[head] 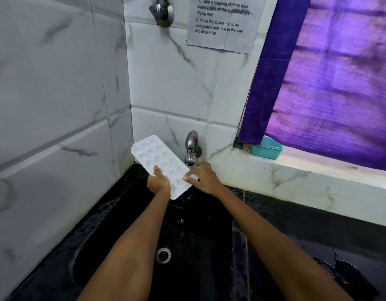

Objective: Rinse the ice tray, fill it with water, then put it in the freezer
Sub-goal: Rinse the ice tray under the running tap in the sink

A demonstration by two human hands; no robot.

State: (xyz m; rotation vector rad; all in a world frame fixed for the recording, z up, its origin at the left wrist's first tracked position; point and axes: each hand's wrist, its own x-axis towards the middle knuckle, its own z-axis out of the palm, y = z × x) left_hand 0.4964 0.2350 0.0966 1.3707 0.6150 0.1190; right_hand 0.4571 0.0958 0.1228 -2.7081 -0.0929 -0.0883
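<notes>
A white plastic ice tray with several rounded cells is held tilted over the black sink, its far end raised toward the tiled corner. My left hand grips the tray's near left edge, thumb on top. My right hand touches the tray's near right corner with its fingertips, just below the chrome tap on the wall. No stream of water can be made out from the tap.
The sink drain lies below my arms. A wet dark counter runs to the right. A teal tub sits on the marble window ledge behind a purple curtain. A second tap and a paper notice hang above.
</notes>
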